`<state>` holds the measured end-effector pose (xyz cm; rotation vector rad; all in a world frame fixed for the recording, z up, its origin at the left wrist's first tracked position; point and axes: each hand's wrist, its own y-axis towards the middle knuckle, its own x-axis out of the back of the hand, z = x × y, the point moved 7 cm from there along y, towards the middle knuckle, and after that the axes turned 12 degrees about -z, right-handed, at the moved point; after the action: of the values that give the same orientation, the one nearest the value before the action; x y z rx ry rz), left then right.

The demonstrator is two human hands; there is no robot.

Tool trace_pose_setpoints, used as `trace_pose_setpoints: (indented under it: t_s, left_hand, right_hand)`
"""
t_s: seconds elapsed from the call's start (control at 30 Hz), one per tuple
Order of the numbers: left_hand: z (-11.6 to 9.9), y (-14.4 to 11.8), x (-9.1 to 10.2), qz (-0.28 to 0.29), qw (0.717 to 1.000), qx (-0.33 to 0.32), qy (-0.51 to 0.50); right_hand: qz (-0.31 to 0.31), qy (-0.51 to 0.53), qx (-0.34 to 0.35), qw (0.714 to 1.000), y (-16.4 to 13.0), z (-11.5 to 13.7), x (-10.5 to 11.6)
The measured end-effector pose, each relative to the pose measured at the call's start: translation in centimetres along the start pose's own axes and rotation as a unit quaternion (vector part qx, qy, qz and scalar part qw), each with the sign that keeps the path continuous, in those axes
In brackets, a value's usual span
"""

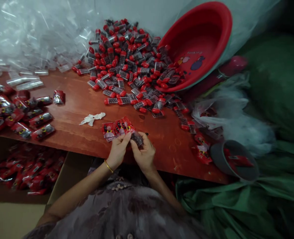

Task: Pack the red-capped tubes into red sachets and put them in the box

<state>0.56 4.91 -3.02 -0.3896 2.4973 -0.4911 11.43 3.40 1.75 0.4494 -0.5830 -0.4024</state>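
The tube [137,139], pinched by left hand [118,149] and right hand [146,154], is judged light, slippery, best gripped by its sides

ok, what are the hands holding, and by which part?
Clear tube with dark contents: right hand pinches its sides; left hand at its upper-left end, grip unclear.

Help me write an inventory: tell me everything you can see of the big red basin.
The red basin is round with a thick rim, pale greenish outside, and looks like plastic. Cartoon figures and small lettering mark its inner bottom. It stands steeply tilted at the table's far side, right of the heap of red-capped containers, mouth facing them; some lie against its lower left edge.
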Motion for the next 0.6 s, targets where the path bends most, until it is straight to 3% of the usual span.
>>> trace_pose_setpoints:
  t_s: [0.13, 0.27, 0.4, 0.5, 0.6]
  left_hand:
    - [-0.3, -0.2, -0.2, 0.008, 1.0, -0.01, 0.007]
    - [-1.4, 0.3, -0.2, 0.014, 0.999, 0.028, -0.034]
    - [-1.9, 0.7, -0.4, 0.029, 0.999, 0.018, -0.016]
    - [-1.3, 0.5, -0.6, 0.027, 1.0, 0.004, 0.005]
    - [-0.4, -0.2, -0.7, 0.021, 0.998, -0.036, 0.045]
  right_hand:
    - [0.002, -0.01, 0.011, 1.0, 0.2, 0.1, 0.1]
    - [0.018, 0.035, -0.069, 0.997, 0.0, -1.0, 0.0]
    - [0.012, 0.081, -0.114, 0.99, -0.4, -1.7, 0.0]
    - [0.005, 0.059, -0.099, 0.993, -0.4, -1.7, 0.1]
    - [-0.022, -0.004, -0.04, 0.999, 0.3, -1.0, 0.8]
